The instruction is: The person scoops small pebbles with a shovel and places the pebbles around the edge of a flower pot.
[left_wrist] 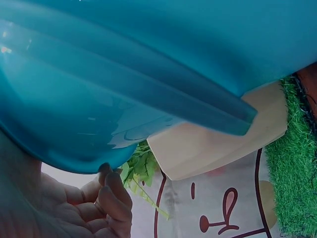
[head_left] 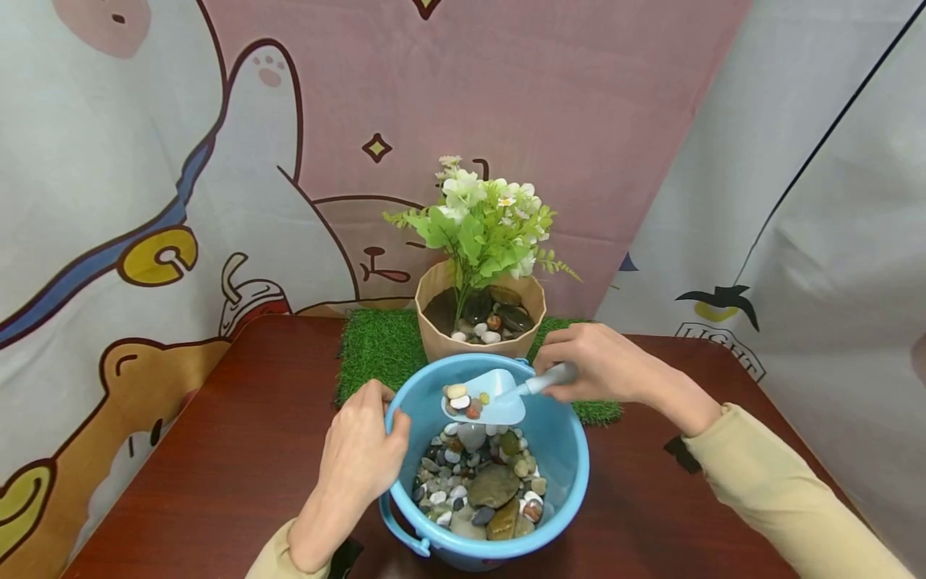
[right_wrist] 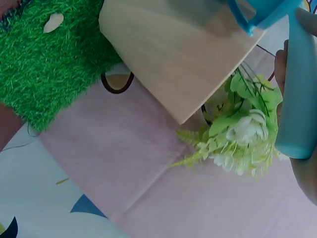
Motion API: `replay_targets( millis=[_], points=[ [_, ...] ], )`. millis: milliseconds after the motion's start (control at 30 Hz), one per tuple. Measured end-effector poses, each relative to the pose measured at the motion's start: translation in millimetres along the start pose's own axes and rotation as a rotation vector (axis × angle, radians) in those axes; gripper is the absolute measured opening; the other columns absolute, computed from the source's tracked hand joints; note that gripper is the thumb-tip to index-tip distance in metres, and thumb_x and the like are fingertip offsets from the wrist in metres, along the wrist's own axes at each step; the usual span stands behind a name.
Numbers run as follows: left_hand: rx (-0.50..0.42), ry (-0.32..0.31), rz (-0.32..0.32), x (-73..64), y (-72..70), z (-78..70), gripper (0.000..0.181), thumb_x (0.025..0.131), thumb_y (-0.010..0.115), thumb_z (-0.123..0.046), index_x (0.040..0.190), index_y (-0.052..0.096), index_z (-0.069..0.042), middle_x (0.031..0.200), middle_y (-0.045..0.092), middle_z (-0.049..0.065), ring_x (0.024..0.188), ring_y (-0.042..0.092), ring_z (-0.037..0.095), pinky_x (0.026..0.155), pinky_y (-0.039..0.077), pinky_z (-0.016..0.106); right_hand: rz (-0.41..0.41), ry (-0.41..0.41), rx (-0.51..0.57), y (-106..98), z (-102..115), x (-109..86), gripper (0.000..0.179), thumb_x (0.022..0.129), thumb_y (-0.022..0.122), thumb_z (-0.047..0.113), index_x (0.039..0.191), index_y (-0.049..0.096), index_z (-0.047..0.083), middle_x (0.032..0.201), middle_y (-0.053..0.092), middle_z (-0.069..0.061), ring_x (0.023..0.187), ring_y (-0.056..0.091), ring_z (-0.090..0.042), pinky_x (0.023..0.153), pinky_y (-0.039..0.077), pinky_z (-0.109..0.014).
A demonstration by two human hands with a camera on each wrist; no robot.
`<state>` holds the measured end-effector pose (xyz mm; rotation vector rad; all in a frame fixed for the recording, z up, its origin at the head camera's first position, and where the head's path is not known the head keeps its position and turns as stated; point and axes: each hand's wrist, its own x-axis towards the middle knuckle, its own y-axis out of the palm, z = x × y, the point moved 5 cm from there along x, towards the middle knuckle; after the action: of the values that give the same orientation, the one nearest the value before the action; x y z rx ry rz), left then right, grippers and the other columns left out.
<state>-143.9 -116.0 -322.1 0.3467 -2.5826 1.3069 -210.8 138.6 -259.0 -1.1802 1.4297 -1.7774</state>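
Observation:
My right hand (head_left: 596, 362) grips the handle of a light blue toy shovel (head_left: 499, 406), whose scoop carries several small pebbles (head_left: 459, 398) over the inside of a blue bucket (head_left: 571, 498). In the right wrist view the shovel's handle (right_wrist: 298, 99) lies along the palm. Inside the bucket is a bed of mixed stones (head_left: 481, 482), small white and grey ones around larger flat brown ones. My left hand (head_left: 362, 446) holds the bucket's left rim, thumb on the inner side; in the left wrist view its fingertips (left_wrist: 105, 173) are curled at the rim's edge.
Just behind the bucket stands a beige faceted pot (head_left: 481, 347) with dark and white stones and a plant of white flowers (head_left: 481, 217). It sits on a green turf mat (head_left: 379, 346). The table (head_left: 239, 426) is reddish brown, with a printed cloth (head_left: 564, 104) hanging behind.

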Motion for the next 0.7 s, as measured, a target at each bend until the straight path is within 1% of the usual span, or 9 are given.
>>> replay_targets(
  millis=[133,300,433,700],
  points=[
    [0.001,0.003,-0.005,0.2,-0.5,-0.1,0.014,0.083,0.056,-0.015,0.092,0.060,-0.005,0.075,0.055,0.003,0.065,0.051,0.017,0.058,0.042,0.031,-0.004,0.030,-0.015,-6.7,-5.6,1.9,0.017,0.071,0.079,0.019,0.083,0.068,0.022,0.078,0.061,0.010,0.062,0.046,0.002,0.055,0.040,-0.017],
    [-0.001,0.002,-0.004,0.0,-0.4,-0.1,0.014,0.083,0.056,-0.015,0.092,0.059,-0.005,0.075,0.054,0.003,0.065,0.051,0.017,0.058,0.042,0.031,-0.011,0.073,-0.024,-15.8,-12.5,4.0,0.015,0.073,0.078,0.017,0.082,0.068,0.023,0.076,0.060,0.011,0.060,0.045,0.004,0.054,0.039,-0.018],
    [-0.002,0.002,-0.008,-0.2,-0.4,0.2,0.014,0.083,0.056,-0.015,0.092,0.060,-0.005,0.075,0.055,0.003,0.066,0.052,0.017,0.058,0.042,0.031,0.001,0.131,-0.045,-21.9,-20.2,6.4,0.014,0.074,0.078,0.019,0.081,0.067,0.024,0.075,0.060,0.012,0.059,0.046,0.004,0.054,0.040,-0.019],
    [-0.002,0.011,-0.009,-0.2,-0.5,0.4,0.013,0.083,0.056,-0.015,0.091,0.059,-0.005,0.075,0.055,0.004,0.065,0.051,0.016,0.058,0.041,0.030,0.041,0.244,-0.093,-29.8,-35.3,16.2,0.012,0.073,0.078,0.021,0.077,0.067,0.021,0.071,0.062,0.009,0.057,0.049,-0.001,0.052,0.040,-0.022]
  ],
)
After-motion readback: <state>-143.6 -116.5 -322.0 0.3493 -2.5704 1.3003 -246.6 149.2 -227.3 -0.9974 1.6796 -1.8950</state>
